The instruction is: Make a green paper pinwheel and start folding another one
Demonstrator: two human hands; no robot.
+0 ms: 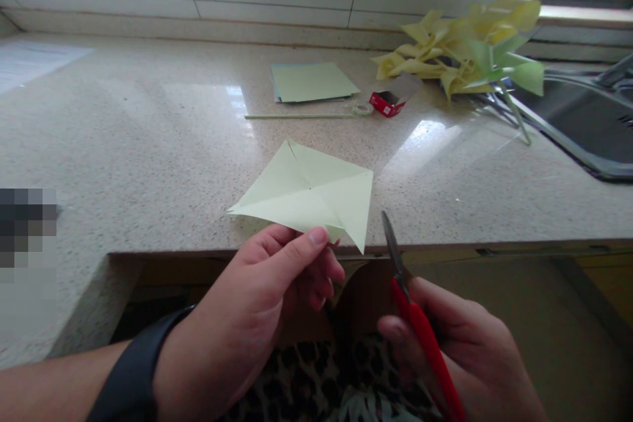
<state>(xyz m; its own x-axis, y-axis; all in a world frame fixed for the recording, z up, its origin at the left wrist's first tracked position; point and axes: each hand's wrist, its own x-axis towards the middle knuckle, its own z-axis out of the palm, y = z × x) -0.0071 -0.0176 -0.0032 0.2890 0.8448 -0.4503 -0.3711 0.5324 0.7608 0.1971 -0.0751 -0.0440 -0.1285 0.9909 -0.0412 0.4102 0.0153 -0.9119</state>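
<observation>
My left hand [257, 303] pinches a creased, pale green square of paper [309, 194] by its near edge, thumb on top, holding it above the counter's front edge. The paper has fold lines meeting at its centre and cuts along them. My right hand [459, 343] grips red-handled scissors [413, 316]; their blades point up and away, closed or nearly closed, just right of the paper's near corner without touching it.
On the speckled stone counter [148, 145] lie a stack of green paper sheets [311, 82], a thin stick [297, 116], a tape roll [363, 108] and a small red box [388, 103]. Yellow and green paper pinwheels [465, 46] pile beside a sink [588, 119].
</observation>
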